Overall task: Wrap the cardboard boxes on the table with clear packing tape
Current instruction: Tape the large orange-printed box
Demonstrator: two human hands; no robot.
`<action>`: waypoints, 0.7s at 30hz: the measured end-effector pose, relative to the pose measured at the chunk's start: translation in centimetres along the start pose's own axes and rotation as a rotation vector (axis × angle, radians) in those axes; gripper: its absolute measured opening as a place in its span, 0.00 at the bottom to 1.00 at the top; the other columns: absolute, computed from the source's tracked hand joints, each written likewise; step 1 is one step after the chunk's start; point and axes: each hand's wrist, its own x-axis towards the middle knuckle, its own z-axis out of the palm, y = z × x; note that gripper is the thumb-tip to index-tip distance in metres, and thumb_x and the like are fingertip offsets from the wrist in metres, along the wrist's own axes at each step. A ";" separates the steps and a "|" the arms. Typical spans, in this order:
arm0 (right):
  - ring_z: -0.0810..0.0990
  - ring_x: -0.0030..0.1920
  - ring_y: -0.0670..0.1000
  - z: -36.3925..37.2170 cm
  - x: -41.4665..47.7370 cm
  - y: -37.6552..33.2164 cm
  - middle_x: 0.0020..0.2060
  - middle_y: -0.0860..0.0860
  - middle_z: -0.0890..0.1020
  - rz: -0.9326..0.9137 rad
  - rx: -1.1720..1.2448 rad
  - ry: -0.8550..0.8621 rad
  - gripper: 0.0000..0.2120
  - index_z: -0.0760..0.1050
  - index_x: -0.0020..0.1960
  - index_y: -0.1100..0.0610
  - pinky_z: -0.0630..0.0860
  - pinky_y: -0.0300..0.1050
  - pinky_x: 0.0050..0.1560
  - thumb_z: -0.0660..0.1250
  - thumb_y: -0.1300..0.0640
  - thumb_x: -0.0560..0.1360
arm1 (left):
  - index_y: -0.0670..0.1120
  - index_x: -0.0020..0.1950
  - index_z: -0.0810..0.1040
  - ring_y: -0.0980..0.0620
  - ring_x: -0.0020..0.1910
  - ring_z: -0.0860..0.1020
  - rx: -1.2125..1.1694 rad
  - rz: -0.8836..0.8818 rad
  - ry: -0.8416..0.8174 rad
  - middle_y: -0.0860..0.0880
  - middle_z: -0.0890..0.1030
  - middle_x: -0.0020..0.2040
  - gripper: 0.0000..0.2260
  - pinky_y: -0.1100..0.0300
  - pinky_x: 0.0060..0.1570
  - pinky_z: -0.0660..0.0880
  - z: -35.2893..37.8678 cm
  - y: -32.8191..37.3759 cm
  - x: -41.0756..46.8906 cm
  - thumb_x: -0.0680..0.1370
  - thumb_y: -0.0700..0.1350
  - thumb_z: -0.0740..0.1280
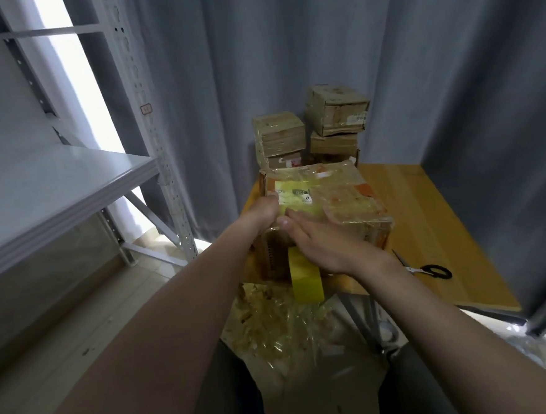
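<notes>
While my left hand (262, 212) grips a corner of the box (345, 198), my right hand (319, 245) presses flat on its label-up top; long axis unclear

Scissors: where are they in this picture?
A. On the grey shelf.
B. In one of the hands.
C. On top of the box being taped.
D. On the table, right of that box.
D: the scissors lie flat on the wooden table, right of the box.
</notes>
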 end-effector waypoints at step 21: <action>0.37 0.83 0.50 0.6 20.1 5.9 0.84 0.48 0.40 0.200 -0.330 0.024 0.38 0.41 0.85 0.52 0.36 0.63 0.80 0.36 0.32 0.82 | 0.35 0.80 0.60 0.37 0.76 0.67 0.251 0.030 -0.003 0.34 0.65 0.78 0.21 0.46 0.74 0.63 -0.1 -0.5 1.7 0.89 0.43 0.48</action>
